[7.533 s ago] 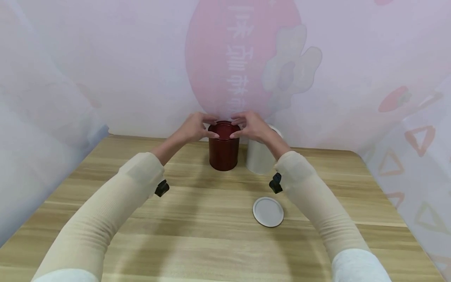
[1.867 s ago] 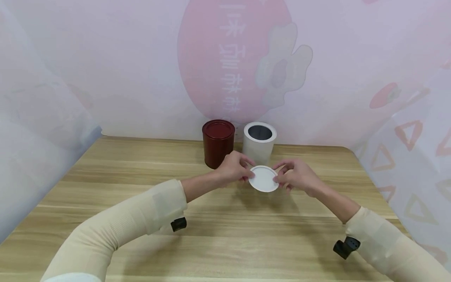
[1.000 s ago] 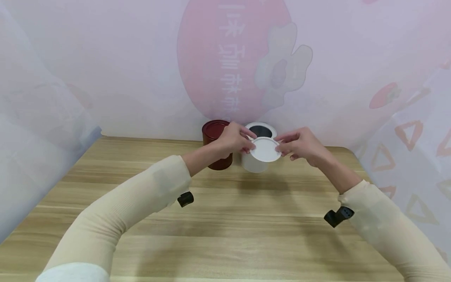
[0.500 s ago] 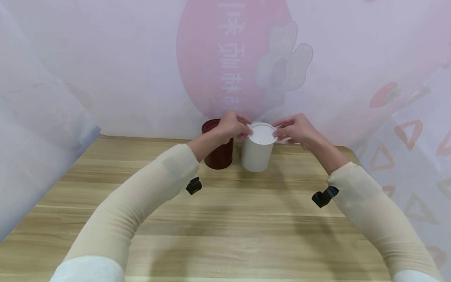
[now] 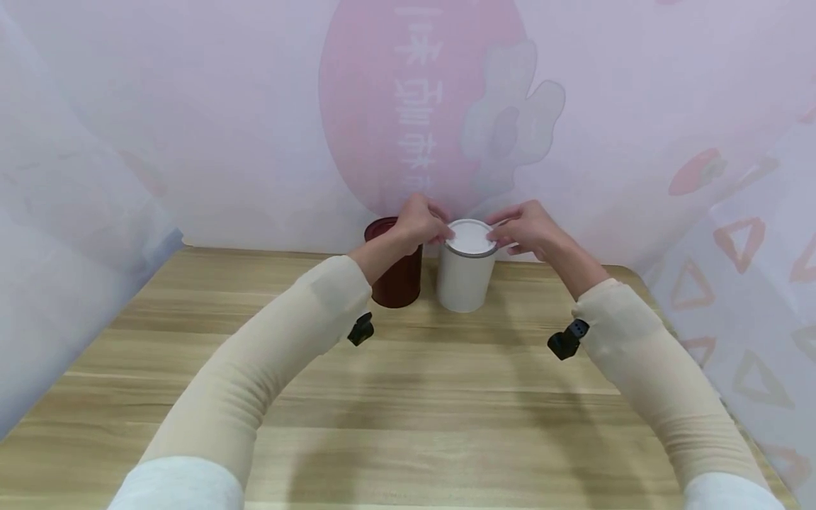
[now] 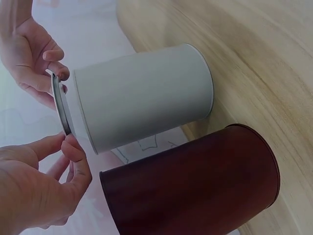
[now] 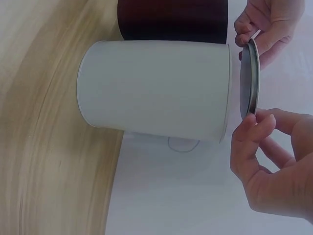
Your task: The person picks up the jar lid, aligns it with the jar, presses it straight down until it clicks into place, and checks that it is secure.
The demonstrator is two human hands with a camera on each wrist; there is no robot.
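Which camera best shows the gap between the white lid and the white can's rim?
Right wrist: the white lid appears edge-on, clear of the white can. The left wrist view shows the same gap, smaller and partly behind the fingers. The head view looks down on the lid, hiding the gap.

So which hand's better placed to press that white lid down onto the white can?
Neither clearly: left hand and right hand each pinch an edge of the white lid, held just above the white can. Probably the right; the left reaches over the red can.

Two tins at the tabletop's (image 5: 408, 397) far edge

We see one tin (image 5: 397, 280) left of the other (image 5: 464, 283) (just beside it), a lid (image 5: 470, 237) held just above the right one.
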